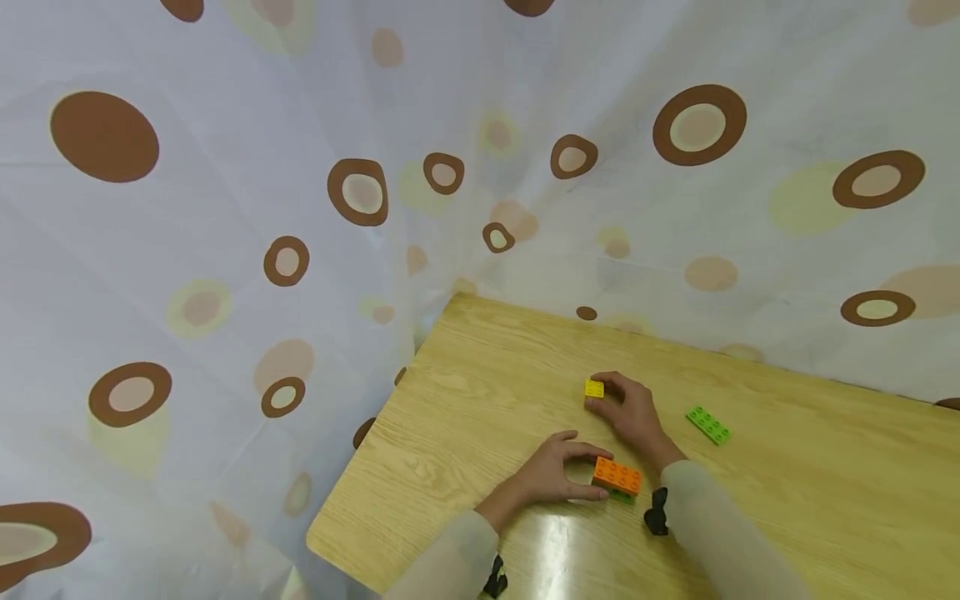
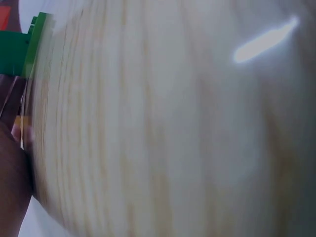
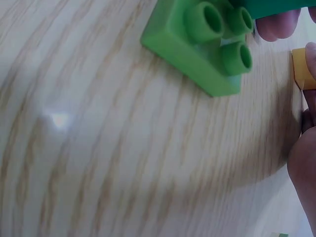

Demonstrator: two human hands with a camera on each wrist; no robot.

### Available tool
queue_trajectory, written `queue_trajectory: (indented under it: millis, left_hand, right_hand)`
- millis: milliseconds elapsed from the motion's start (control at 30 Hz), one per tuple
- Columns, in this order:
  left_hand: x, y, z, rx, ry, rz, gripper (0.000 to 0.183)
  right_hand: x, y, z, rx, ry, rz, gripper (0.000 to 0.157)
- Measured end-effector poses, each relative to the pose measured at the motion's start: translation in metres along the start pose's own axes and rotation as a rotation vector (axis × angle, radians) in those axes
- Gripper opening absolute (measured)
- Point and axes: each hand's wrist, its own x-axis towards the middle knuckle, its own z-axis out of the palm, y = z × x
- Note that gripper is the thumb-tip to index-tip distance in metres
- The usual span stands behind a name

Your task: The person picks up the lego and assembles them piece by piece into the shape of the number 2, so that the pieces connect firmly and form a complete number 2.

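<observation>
My left hand (image 1: 546,473) curves its thumb and fingers round the left end of a small stack of toy building bricks. An orange brick (image 1: 617,476) tops it. Below that come a dark green brick (image 2: 14,53) and a light green base piece (image 3: 197,47) with bare studs. A fingertip shows against the dark green side in the right wrist view. Farther back, my right hand (image 1: 632,414) pinches a small yellow brick (image 1: 594,389) between thumb and fingers, over the table. In the right wrist view, the yellow brick (image 3: 303,69) sits at the right edge, partly covered by fingers.
A light green studded piece (image 1: 708,425) lies on the wooden table (image 1: 420,467), right of the right hand. White sheeting (image 1: 465,100) with brown and yellow spots hangs behind and left of the table. Dark bands (image 1: 657,512) are on both wrists.
</observation>
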Motion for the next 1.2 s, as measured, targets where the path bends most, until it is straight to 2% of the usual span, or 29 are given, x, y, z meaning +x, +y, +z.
queue_trajectory:
  millis: [167, 267, 400, 567, 700, 867, 1200]
  left_hand:
    - [0.001, 0.001, -0.001, -0.020, -0.003, 0.007, 0.053]
    - [0.004, -0.001, -0.003, -0.064, 0.013, 0.070, 0.056]
    - [0.006, -0.004, -0.004, -0.179, 0.047, 0.146, 0.062]
    - [0.006, -0.004, -0.003, -0.233, 0.055, 0.153, 0.064]
    - [0.007, 0.000, 0.001, -0.271, 0.040, 0.148, 0.060]
    - [0.004, -0.001, 0.002, -0.317, 0.047, 0.137, 0.054]
    - [0.005, 0.000, 0.000, -0.303, 0.083, 0.180, 0.041]
  right_hand:
    - [-0.008, -0.007, -0.015, 0.016, 0.010, 0.022, 0.047]
    - [-0.013, -0.014, -0.029, 0.015, 0.039, 0.015, 0.044]
    - [-0.023, -0.030, -0.052, -0.017, 0.102, -0.021, 0.042]
    - [-0.039, -0.055, -0.086, -0.022, 0.194, -0.075, 0.041]
    - [-0.056, -0.072, -0.105, -0.016, 0.231, -0.100, 0.042]
    - [-0.077, -0.088, -0.106, -0.014, 0.230, -0.101, 0.042]
    - [-0.116, -0.105, -0.085, 0.010, 0.224, -0.123, 0.044]
